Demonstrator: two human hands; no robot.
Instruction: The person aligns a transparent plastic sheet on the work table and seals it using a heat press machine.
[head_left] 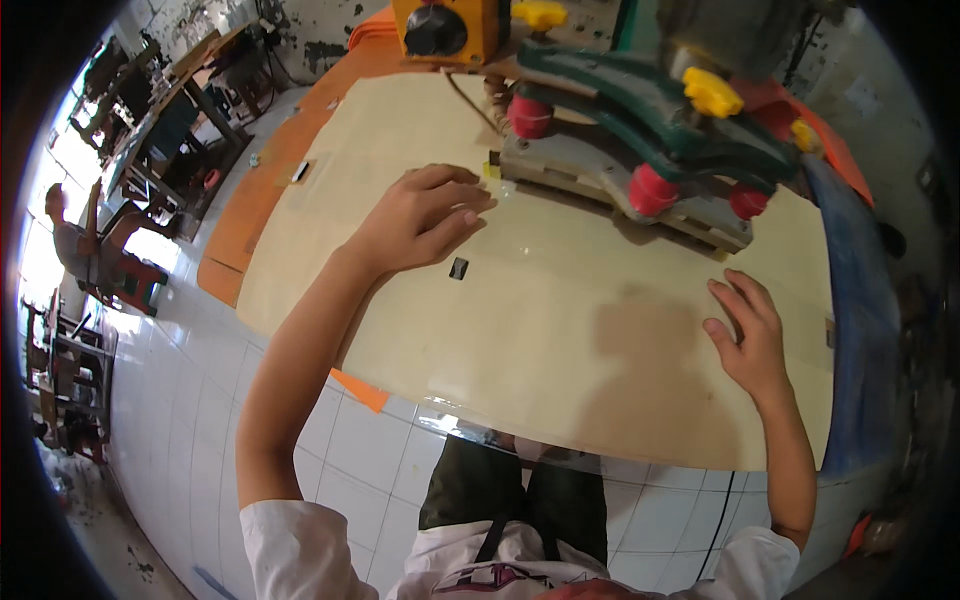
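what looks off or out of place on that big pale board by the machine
Nothing looks damaged or spilled. The large pale wooden panel lies flat, left hand and right hand pressed on it. One small dark rectangular slot sits alone mid-panel.

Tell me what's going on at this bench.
A person stands at a machine table with both bare hands on a large pale wooden panel. The left hand rests on it with its fingers bent, close to the green feeder with red rollers that sits on the panel's far part. The right hand lies flat and spread near the panel's right side. Neither hand grips anything. Another person is farther off to the left.
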